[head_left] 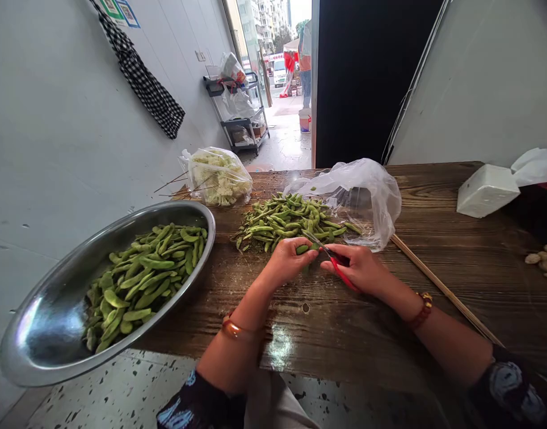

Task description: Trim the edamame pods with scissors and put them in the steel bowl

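My left hand is closed, pinching a green edamame pod over the table's near middle. In my right hand is a pair of scissors with red handles, its blades pointing left at the pod. Just beyond both hands lies a heap of edamame pods with small trimmings around it. To the left, a large steel basin holds many more pods. Whether the blades touch the pod I cannot tell.
A clear plastic bag lies behind the heap, near thin wooden sticks. A bag of pale cauliflower-like pieces sits at the table's back left. Right are a white block and peanuts. A shelf cart stands beyond.
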Available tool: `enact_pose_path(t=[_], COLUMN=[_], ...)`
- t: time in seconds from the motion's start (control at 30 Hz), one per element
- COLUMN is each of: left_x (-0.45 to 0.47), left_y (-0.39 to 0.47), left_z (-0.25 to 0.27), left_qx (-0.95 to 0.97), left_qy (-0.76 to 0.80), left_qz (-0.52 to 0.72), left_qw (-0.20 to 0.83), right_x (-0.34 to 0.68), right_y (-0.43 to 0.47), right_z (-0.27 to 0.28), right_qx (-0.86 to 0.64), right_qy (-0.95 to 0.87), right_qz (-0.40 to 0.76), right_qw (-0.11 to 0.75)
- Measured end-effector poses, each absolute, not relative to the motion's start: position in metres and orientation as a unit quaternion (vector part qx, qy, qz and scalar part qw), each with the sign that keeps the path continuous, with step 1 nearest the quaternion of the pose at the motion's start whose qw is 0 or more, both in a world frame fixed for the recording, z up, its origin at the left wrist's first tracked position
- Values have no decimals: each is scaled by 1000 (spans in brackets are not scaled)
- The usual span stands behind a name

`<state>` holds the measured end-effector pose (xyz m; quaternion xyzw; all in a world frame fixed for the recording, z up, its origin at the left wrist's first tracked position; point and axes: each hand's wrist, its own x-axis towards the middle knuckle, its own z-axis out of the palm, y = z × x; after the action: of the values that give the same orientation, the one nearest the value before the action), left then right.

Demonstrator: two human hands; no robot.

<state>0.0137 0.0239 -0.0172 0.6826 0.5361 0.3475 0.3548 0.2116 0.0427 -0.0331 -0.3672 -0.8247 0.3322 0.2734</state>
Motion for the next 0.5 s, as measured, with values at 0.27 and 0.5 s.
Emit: enact_pose_path(t=[0.27,0.5], left_x=[14,11], left_y=[23,28], left_z=[-14,-15], left_qx=[538,280], left_qy=[534,412], left_qz=[444,619], left_qw=[479,607], right_x=[212,210], right_y=[44,48], right_z=[-36,-44], right_qx=[-396,-423], right_qy=[-808,-788], right_qz=[333,309], right_qw=[283,324])
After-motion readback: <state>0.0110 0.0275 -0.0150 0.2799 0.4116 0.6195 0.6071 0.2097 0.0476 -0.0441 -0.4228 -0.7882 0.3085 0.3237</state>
